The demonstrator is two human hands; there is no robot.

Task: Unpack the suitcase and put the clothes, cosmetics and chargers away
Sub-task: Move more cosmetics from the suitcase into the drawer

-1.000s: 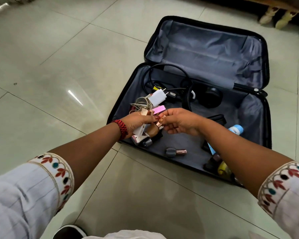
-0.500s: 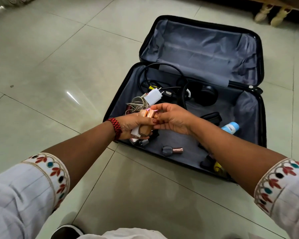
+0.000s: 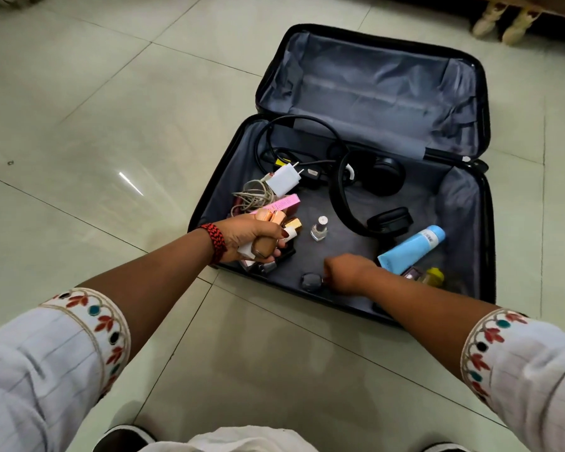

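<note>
In the suitcase (image 3: 455, 203), the right hand (image 3: 346, 274) has dropped from the left hand (image 3: 243, 234), which clutches cosmetics (image 3: 265, 247), to a dark bottle (image 3: 311, 281). Its grasp is hidden, and the gathering goes on.

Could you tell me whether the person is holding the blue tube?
No, the blue tube lies loose in the suitcase; the left hand grips cosmetic bottles and the right hand is at a dark bottle.
</note>
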